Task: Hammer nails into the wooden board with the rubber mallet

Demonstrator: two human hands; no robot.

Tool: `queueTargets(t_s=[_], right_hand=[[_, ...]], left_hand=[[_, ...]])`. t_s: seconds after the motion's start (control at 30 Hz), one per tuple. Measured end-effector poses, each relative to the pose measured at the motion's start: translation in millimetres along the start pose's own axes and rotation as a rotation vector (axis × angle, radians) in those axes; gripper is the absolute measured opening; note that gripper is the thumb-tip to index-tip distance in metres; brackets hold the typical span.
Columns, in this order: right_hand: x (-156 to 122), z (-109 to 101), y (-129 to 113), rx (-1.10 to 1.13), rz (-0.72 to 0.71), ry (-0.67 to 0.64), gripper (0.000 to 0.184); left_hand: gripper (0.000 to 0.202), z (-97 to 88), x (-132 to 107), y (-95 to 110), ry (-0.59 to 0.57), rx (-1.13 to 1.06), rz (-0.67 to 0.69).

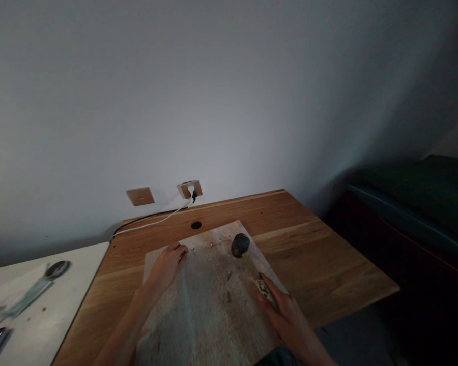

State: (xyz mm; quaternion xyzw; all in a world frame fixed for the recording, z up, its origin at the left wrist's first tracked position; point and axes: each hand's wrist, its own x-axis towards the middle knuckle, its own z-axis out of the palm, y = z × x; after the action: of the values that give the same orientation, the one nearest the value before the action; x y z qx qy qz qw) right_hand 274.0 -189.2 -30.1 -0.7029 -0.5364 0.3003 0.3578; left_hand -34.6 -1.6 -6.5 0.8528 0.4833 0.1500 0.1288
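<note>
A pale worn board [206, 300] lies on a wooden desk [320, 264]. Along its far edge stands a row of several small nails [211, 245]. My right hand [286, 315] is closed around the handle of a hammer whose dark head [240, 245] rests on the board near the nail row. My left hand [168, 267] lies on the board's far left part, fingers curled with the tips near the left end of the nail row; whether they pinch a nail I cannot make out. Two loose nails [229, 284] lie mid-board.
The desk has a round cable hole [196, 224] and stands against a grey wall with two wooden socket plates [190, 189]; a white cable [156, 221] runs from one. A white table [41, 305] with small tools is at the left. Dark furniture [416, 213] stands at the right.
</note>
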Motion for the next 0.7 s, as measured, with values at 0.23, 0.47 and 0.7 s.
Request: queueTargets(t_s=[0.23,0.47,0.7], right_hand=[[-0.8,0.1,-33.5,0.024,0.162,-0.155,0.06],[22.0,28.7,-84.5,0.094,-0.023,-0.254,0.055],[33.7,61.0,-97.9,-0.095,-0.136,-0.325,0.058]], left_hand=[[0.024,20.3,2.2,-12.6,0.146,-0.272,-0.008],[0.043,24.6,0.3,-19.3,0.152,-0.402,-0.127],[0.038,22.9,0.3,-13.9,0.177,-0.393,-0.248]])
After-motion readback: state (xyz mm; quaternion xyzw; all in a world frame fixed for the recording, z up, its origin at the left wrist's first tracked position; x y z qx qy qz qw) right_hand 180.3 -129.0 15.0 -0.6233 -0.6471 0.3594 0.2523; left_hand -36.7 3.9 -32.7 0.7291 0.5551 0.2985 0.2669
